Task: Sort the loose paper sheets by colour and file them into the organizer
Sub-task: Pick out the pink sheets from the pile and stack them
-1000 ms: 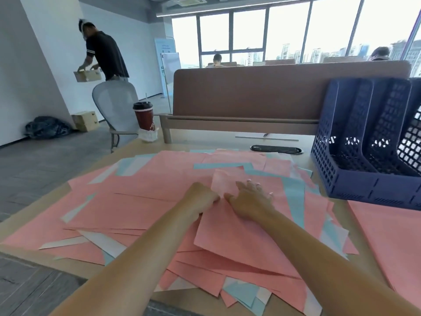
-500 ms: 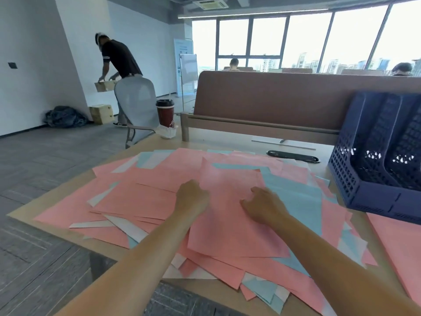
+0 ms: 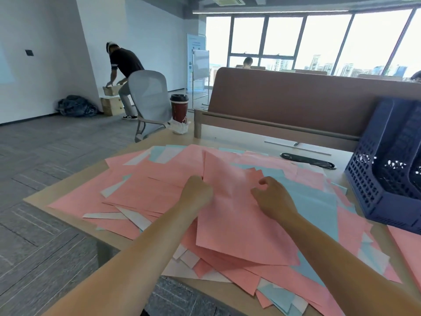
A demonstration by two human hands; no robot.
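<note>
Nothing legible anywhere in the frame. Faint lines of print and small icons on the banner [image 3: 196, 43] at upper centre, too small and blurred to read. A pale mark low on the red cup [image 3: 179, 110] left of centre, not clear enough to tell as a logo or as letters.
</note>
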